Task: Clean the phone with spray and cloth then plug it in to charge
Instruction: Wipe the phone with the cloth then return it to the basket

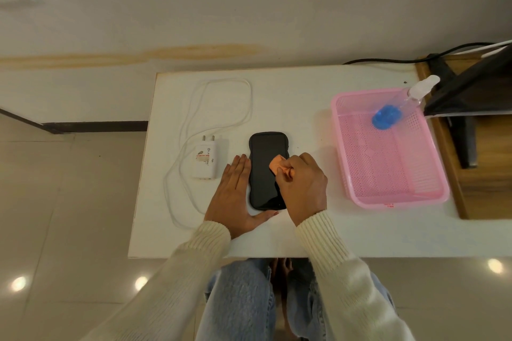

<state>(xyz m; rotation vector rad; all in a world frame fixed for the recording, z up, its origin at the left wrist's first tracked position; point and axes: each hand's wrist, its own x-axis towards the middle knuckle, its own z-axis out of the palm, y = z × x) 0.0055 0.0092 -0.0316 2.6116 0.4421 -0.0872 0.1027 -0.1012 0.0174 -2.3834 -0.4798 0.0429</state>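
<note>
Black-cased phone [264, 166] is lying flat on the white desk [291, 235], right hand [302, 185] pinching a bunched orange cloth [278, 165] against its screen. Left hand [232, 196] is lying flat, fingers straight, bracing the phone's left edge. White charger block [205, 160] with looped white cable [221, 108] is sitting just left; clear spray bottle [399, 105] is leaning in the pink plastic basket [393, 199].

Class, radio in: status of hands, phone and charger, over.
Left hand flat beside phone. Right hand pinches cloth on it. Charger alongside, prongs bare. Nothing blocking.
</note>
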